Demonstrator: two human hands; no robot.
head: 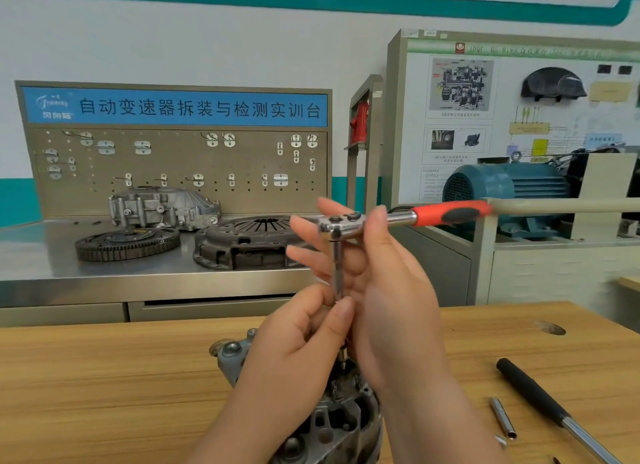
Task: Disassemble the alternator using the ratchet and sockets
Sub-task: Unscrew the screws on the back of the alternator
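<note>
Right now the right hand (391,290) grips the head of the ratchet (415,216) between thumb and fingers, its orange handle pointing off to the right; an extension bar (337,269) drops straight down from the head; the left hand (298,339) pinches the bar's lower end between thumb and forefinger, just above the alternator (339,425), which stands on the wooden bench (104,377) below both hands; a slim metal socket (503,418) and a black-handled tool (540,397) lie on the bench to the right, apart from the alternator.

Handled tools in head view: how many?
2. Orange-handled ratchet, head gripped by the right hand above the alternator; black-handled tool lying on the wooden table, lower right. Others may be hidden.
</note>
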